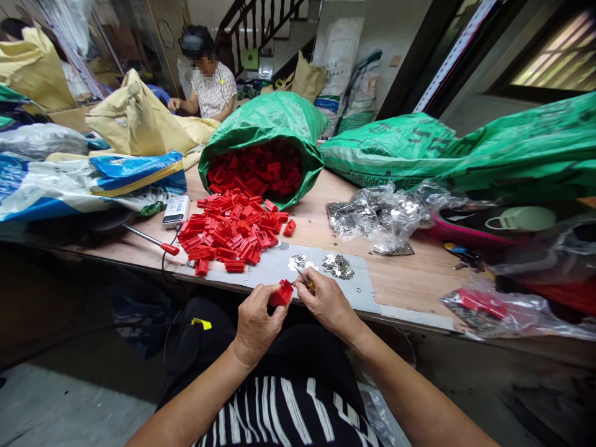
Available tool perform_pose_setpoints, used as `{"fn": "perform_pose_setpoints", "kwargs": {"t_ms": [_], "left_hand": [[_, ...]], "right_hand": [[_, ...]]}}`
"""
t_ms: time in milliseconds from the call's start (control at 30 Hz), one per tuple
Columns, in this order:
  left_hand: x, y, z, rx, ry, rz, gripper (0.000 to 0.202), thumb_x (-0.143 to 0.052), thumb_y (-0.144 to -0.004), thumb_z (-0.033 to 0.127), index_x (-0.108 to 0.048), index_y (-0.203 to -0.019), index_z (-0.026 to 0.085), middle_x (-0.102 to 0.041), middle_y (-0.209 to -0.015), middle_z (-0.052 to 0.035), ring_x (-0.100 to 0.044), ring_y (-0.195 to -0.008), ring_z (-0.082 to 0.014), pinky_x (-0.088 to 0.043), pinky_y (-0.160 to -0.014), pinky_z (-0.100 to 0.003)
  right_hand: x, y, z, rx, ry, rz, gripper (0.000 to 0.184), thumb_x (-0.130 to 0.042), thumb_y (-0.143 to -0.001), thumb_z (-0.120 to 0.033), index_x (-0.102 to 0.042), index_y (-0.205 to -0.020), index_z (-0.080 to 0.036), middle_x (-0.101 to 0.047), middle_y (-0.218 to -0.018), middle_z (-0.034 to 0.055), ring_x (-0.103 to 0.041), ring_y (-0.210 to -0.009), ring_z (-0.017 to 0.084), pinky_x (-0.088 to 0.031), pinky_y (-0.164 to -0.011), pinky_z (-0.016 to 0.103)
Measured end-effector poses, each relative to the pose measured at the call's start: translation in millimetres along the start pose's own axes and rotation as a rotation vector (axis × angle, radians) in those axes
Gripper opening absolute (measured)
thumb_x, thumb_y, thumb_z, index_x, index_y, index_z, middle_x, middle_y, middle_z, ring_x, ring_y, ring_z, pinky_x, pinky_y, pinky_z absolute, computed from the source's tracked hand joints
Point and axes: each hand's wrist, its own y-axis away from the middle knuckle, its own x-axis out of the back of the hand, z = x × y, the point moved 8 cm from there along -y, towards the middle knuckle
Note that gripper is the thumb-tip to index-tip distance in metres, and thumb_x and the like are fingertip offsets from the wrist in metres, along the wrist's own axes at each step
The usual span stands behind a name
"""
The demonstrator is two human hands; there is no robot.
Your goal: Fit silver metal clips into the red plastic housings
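My left hand (pixel 256 321) is closed on a small red plastic part (pixel 282 293), held just off the near table edge over my lap. My right hand (pixel 326 301) pinches a thin tool with a yellow handle (pixel 308 284), its tip against the red part. On the table in front lies a heap of the same red parts (pixel 230 231), spilling from an open green sack (pixel 270 124). Two small piles of shiny metal pieces (pixel 338 265) lie on a grey mat (pixel 279 267) beside my hands.
A clear bag of metal pieces (pixel 382 214) lies right of centre, more green sacks (pixel 465 149) behind it. A red-handled screwdriver (pixel 153 240) and a small white device (pixel 176 211) lie left. Another person (pixel 212 84) sits at the far end among tan bags.
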Motion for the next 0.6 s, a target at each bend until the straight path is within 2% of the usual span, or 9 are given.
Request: {"fn": "perform_pose_setpoints", "kwargs": {"t_ms": [333, 400, 600], "left_hand": [[0.4, 2, 4, -0.005, 0.049, -0.012, 0.016, -0.06, -0.081, 0.015, -0.06, -0.096, 0.018, -0.065, -0.079, -0.0025, -0.062, -0.07, -0.0149, -0.051, -0.069, -0.026], [0.6, 3, 3, 0.0, 0.06, -0.019, 0.015, -0.06, -0.082, 0.017, -0.06, -0.097, 0.018, -0.066, -0.08, -0.0027, -0.063, -0.071, -0.0151, -0.052, -0.069, -0.027], [2.3, 2, 2, 0.027, 0.101, -0.033, 0.015, -0.06, -0.084, 0.022, -0.061, -0.099, 0.02, -0.066, -0.082, -0.0031, -0.063, -0.074, -0.0159, -0.052, -0.071, -0.028]], "right_hand": [[-4, 7, -3, -0.058, 0.068, -0.041, 0.01, -0.049, -0.083, -0.023, -0.049, -0.073, -0.022, -0.055, -0.066, -0.0021, -0.047, -0.057, 0.013, -0.034, -0.055, 0.024], [-7, 6, 1, -0.054, 0.004, -0.076, 0.01, -0.049, -0.084, -0.025, -0.05, -0.074, -0.021, -0.055, -0.067, -0.0025, -0.047, -0.059, 0.013, -0.035, -0.056, 0.024], [-8, -3, 19, -0.052, -0.386, -0.168, 0.017, -0.054, -0.083, -0.035, -0.053, -0.079, -0.019, -0.052, -0.073, -0.002, -0.047, -0.069, 0.013, -0.039, -0.063, 0.025]]}}
